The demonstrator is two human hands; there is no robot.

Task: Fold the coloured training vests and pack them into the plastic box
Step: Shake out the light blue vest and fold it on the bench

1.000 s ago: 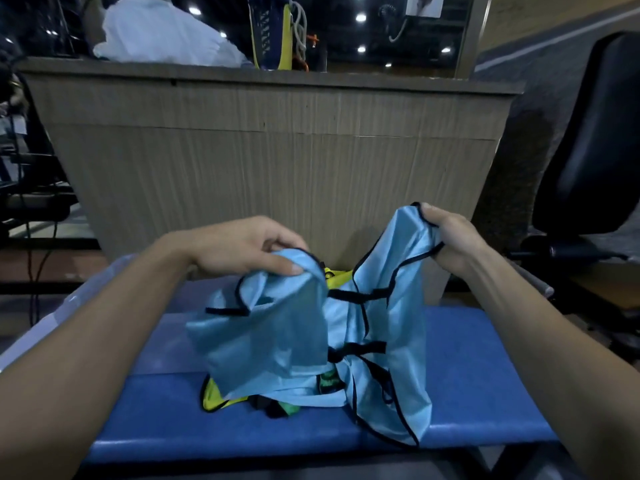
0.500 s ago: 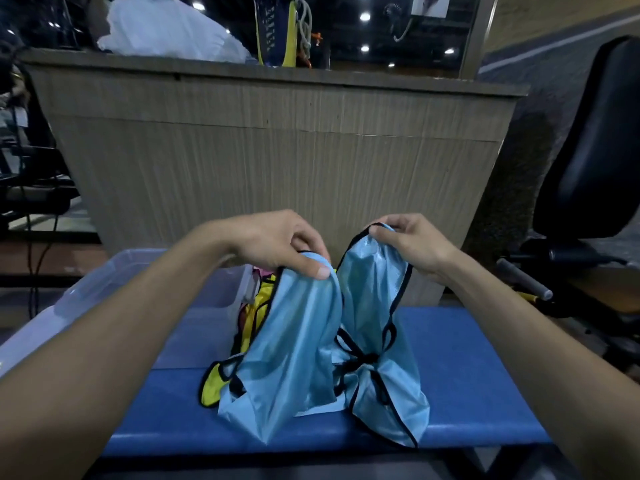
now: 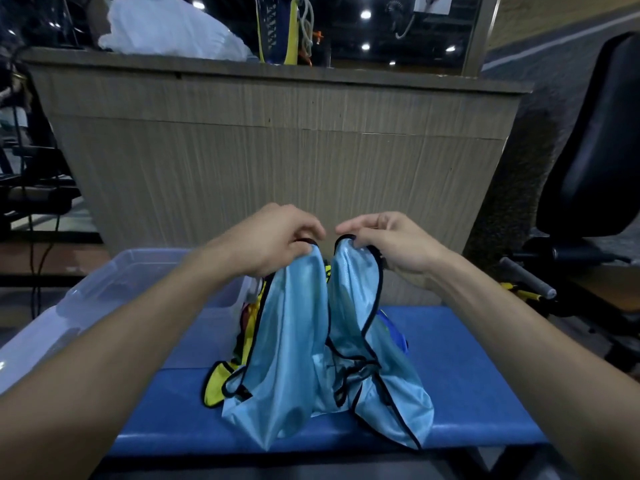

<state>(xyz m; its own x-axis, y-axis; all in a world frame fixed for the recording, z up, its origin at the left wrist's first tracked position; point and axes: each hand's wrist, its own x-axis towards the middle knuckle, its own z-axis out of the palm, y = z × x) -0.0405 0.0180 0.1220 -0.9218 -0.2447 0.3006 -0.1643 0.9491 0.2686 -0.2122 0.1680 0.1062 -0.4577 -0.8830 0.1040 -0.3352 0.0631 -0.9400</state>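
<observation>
While the big wooden counter [image 3: 277, 150] stands at the back, a blue padded bench [image 3: 467, 375] sits in front of it. A black office chair [image 3: 595, 161] is off to the right. A clear plastic box [image 3: 114, 292] rests on the left end of the bench, beside the clothes. A light blue training vest [image 3: 298, 341] with black edges hangs in two halves, its bottom lying on the bench. A yellow vest [image 3: 216, 382] lies under it, poking out on the left. The left hand [image 3: 277, 237] pinches the top of the left half with curled fingers. The right hand [image 3: 391, 247] pinches the top of the right half. Both hands are near each other, up above the bench.
</observation>
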